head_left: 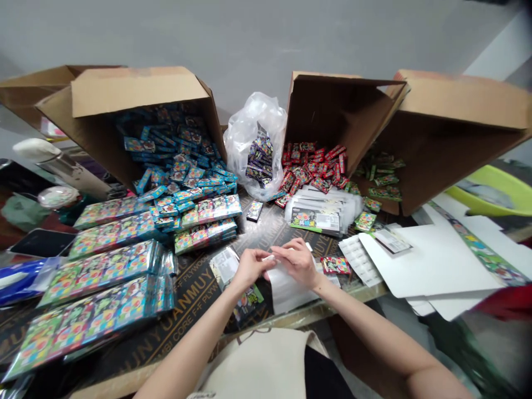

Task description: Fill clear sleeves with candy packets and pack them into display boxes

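Observation:
My left hand (249, 267) and my right hand (297, 263) meet above the dark printed plywood tabletop (195, 299), their fingertips pinching a small white tab (270, 258). Under them lies a translucent white plastic sleeve (288, 288). A printed card packet (226, 267) sits just left of my left hand. A small red packet (334, 265) lies to the right of my right hand. Long foil multipacks with colourful prints (95, 293) fill the table's left side.
Tipped cardboard boxes (137, 91) spill blue packets (178, 166), red packets (311, 166) and green packets (384, 185). A transparent plastic bag (253, 138) holds purple packets. White boards (432, 260) lie at right, a green basin (494, 191) beyond them.

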The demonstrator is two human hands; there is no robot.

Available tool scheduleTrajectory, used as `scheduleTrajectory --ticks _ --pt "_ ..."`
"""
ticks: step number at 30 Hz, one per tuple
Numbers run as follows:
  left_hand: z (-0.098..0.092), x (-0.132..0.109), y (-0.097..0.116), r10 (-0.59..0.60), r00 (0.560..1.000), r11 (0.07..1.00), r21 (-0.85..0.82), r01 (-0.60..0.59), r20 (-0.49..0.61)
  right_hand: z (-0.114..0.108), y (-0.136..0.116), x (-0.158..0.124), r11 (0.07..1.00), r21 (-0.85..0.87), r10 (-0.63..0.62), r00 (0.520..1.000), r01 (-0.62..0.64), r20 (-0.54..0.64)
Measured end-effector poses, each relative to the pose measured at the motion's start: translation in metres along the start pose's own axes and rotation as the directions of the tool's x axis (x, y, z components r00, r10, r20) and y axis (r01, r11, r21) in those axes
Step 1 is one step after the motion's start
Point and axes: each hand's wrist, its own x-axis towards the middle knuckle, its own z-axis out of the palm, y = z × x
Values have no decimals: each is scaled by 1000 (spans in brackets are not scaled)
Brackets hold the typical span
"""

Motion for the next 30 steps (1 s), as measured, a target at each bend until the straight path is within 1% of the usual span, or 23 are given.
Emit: scheduleTrajectory --ticks 1,3,4,5,6,7,8,9,10,11,12,13,14,16,18,21,22,24,27,28,30 --pt "0 1 0 -11 1000 1000 17 10 21 -2 0 -2 997 33 67 995 -65 -79" --pt "-2 2 1 -26 999 997 70 24 30 -12 5 -4 969 109 241 950 -223 -197" --pt "-6 3 1 -29 999 994 106 28 15 -21 10 -4 947 137 314 926 -290 -210" --pt "-11 4 1 -27 1000 989 148 29 -15 -30 15 -4 930 146 361 914 -338 -183" --pt "-18 5 1 -19 998 980 198 30 -58 -40 21 -5 923 128 378 918 -364 -115" --pt "-26 7 1 -5 994 967 253 32 -109 -50 27 -7 926 86 370 929 -368 -11" --pt "-35 8 2 16 987 949 314 37 -162 -58 33 -11 933 29 354 928 -360 115" --pt "-42 9 2 40 976 925 378 44 -212 -65 38 -15 939 -35 340 908 -342 246" --pt "-49 10 3 68 965 896 441 53 -254 -69 41 -21 943 -97 332 871 -318 363" --pt "-54 11 3 95 954 864 499 64 -286 -70 43 -27 944 -152 331 829 -294 451" --pt "-57 12 4 118 945 831 551 75 -306 -70 45 -33 943 -190 334 794 -275 508" --pt "-58 12 4 138 938 799 595 84 -318 -69 46 -38 940 -209 340 772 -268 538" --pt "-59 13 4 153 934 770 631 93 -324 -66 46 -42 938 -212 347 761 -275 548" --pt "-57 14 3 170 930 719 686 109 -325 -61 46 -45 933 -184 359 767 -310 531" --pt "-56 14 0 176 929 679 723 126 -327 -58 46 -46 937 -159 348 801 -310 488" --pt "-57 14 -4 181 923 631 760 156 -341 -54 45 -47 963 -173 265 858 -208 439" --pt "-57 14 -6 184 920 618 769 165 -346 -52 44 -48 969 -180 233 864 -169 445" --pt "-56 13 -9 189 916 594 784 182 -355 -47 43 -50 974 -194 194 859 -113 473" --pt "-55 12 -12 194 909 572 795 199 -368 -38 43 -54 977 -195 170 865 -85 472" --pt "-56 12 -13 195 907 572 794 204 -374 -36 44 -55 980 -174 167 880 -98 445" --pt "-59 11 -15 193 901 583 784 212 -387 -33 46 -56 982 -101 184 925 -159 333"
